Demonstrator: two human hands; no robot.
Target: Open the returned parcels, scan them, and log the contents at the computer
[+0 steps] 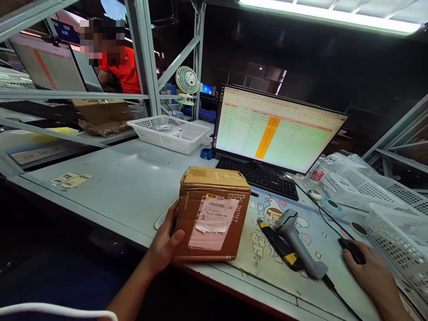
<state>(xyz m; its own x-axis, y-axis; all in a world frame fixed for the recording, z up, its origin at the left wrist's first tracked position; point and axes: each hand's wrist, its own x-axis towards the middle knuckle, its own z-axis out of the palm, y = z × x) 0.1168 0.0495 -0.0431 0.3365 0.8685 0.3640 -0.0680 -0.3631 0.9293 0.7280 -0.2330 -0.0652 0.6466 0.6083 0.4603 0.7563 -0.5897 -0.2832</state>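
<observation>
A brown cardboard box [187, 223] with a white shipping label [214, 223] on its front stands at the near edge of the desk. My left hand [167, 236] grips its lower left side, thumb on the front face and the other fingers partly hidden behind it. Over on the right, my right hand [372, 265] is wrapped over a black computer mouse [352, 250] on the printed desk mat. Between box and mouse lie a grey barcode scanner [294, 243] and a black-and-yellow utility knife [279, 245].
Behind the box are a black keyboard [267, 178] and a lit monitor [270, 127] showing a spreadsheet. A white basket [170, 136] sits at the back left, and more white baskets [354, 191] line the right. Beyond the metal rack [143, 53], a person in red [125, 71] is at another screen.
</observation>
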